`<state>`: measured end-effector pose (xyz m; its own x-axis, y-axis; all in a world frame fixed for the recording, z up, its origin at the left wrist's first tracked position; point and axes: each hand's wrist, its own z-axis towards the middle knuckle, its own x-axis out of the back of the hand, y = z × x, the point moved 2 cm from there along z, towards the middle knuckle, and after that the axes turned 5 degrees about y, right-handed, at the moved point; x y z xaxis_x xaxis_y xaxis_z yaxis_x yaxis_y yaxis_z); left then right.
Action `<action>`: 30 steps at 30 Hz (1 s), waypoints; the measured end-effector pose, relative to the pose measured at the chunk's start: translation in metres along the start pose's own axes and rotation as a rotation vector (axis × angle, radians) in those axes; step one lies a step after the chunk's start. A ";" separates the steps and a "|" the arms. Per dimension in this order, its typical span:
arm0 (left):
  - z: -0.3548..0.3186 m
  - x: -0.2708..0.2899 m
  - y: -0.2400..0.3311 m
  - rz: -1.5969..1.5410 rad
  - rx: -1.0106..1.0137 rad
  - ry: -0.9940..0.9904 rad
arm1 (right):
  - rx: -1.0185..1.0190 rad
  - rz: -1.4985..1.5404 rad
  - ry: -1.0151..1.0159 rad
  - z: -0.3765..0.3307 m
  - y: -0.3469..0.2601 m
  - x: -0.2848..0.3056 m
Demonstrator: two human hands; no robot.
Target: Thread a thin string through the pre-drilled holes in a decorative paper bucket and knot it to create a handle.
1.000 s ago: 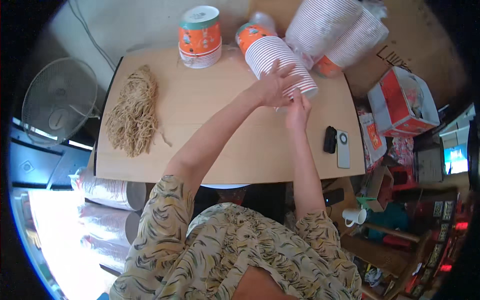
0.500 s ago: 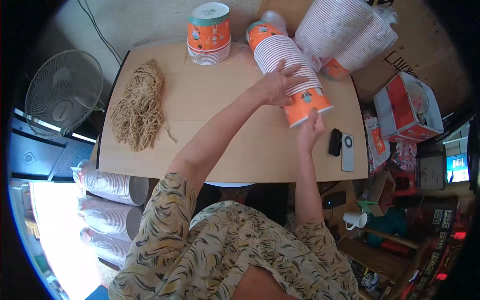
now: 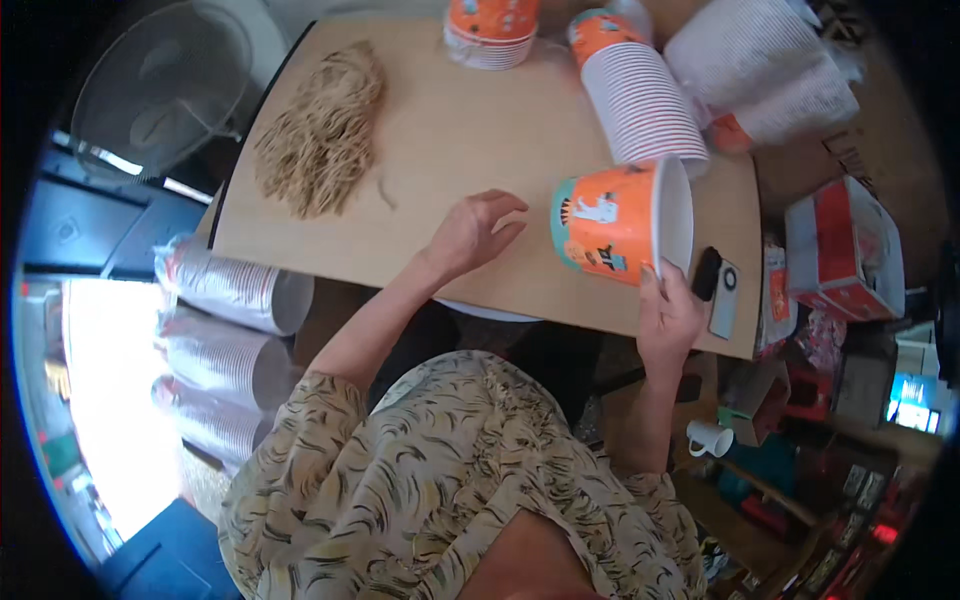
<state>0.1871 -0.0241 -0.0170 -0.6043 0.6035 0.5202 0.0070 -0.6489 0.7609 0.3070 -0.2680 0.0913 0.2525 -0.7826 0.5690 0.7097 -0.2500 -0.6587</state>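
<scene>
An orange paper bucket (image 3: 612,222) with a teal base band and printed figures lies on its side in the air above the table. My right hand (image 3: 668,310) pinches its white rim at the lower edge, thumb on the outer wall. To the left of the bucket's base, my left hand (image 3: 474,232) is off the bucket, fingers apart and nothing in them. Behind the bucket, a long nested stack of similar buckets (image 3: 640,100) rests on its side on the table (image 3: 450,130).
A bundle of tan cords (image 3: 325,135) lies at the table's left. Upright nested buckets (image 3: 490,35) stand at the back, bagged stacks (image 3: 745,60) at back right. A phone (image 3: 724,300) and a black case (image 3: 707,272) lie near the right edge. A fan (image 3: 160,90) stands left.
One bucket has come off the near end of the stack, toward me, in my right hand. My left hand has left the stack and moved back to the left. The view has shifted.
</scene>
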 end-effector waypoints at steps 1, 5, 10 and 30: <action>-0.016 0.008 0.001 -0.007 0.026 0.029 | 0.218 -0.023 0.022 0.008 0.003 -0.017; -0.066 0.041 -0.001 -0.035 0.203 0.116 | 0.509 -0.120 -0.146 0.042 -0.012 -0.072; -0.089 0.084 -0.040 0.045 0.368 0.309 | 0.607 -0.247 -0.186 0.062 -0.005 -0.119; 0.007 0.172 -0.125 0.758 0.323 0.128 | 0.072 0.157 -0.267 -0.078 0.020 -0.137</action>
<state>0.0874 0.1639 -0.0198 -0.4297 -0.0135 0.9029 0.6648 -0.6814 0.3062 0.2352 -0.2107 -0.0382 0.5193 -0.6289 0.5786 0.6910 -0.0893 -0.7173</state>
